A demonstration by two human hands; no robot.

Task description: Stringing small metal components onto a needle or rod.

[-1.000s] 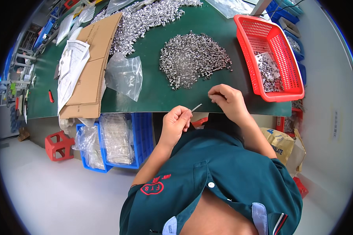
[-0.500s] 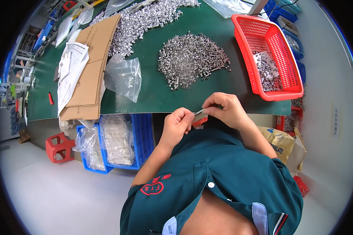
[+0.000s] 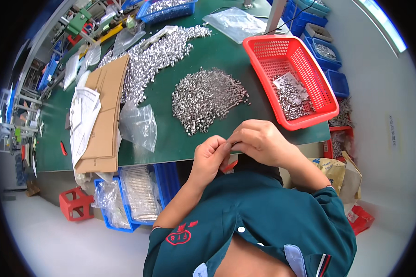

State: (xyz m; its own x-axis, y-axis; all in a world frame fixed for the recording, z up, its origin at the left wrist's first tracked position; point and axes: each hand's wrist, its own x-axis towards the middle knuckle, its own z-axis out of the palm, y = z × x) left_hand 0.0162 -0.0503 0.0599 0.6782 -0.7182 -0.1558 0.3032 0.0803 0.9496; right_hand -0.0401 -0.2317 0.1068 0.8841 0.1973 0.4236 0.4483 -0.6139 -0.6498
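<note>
In front of my body, just off the near table edge, both hands meet at the fingertips. My left hand (image 3: 210, 159) is closed in a pinch, thumb against the forefinger. My right hand (image 3: 262, 141) is closed too, its bent fingers covering whatever they grip. Between them only a short dark bit of a thin rod (image 3: 235, 143) shows; most of it is hidden. Beyond the hands, a heap of small silvery metal rings (image 3: 208, 99) lies on the green table (image 3: 171, 156). To its right a red plastic basket (image 3: 296, 125) holds more small metal pieces and a white paper.
Flattened cardboard (image 3: 104, 117) with papers and a clear plastic bag (image 3: 139, 127) lie at left. Larger shiny parts (image 3: 157, 57) spread behind them. Blue crates (image 3: 167, 182) holding bagged rods stand below the edge, near a red stool (image 3: 76, 204). A yellowish sack (image 3: 330, 171) stands right.
The view has shifted, so the table sits lower and more of its far side shows. My hands have come closer together, and the rod that showed between them is now mostly covered.
</note>
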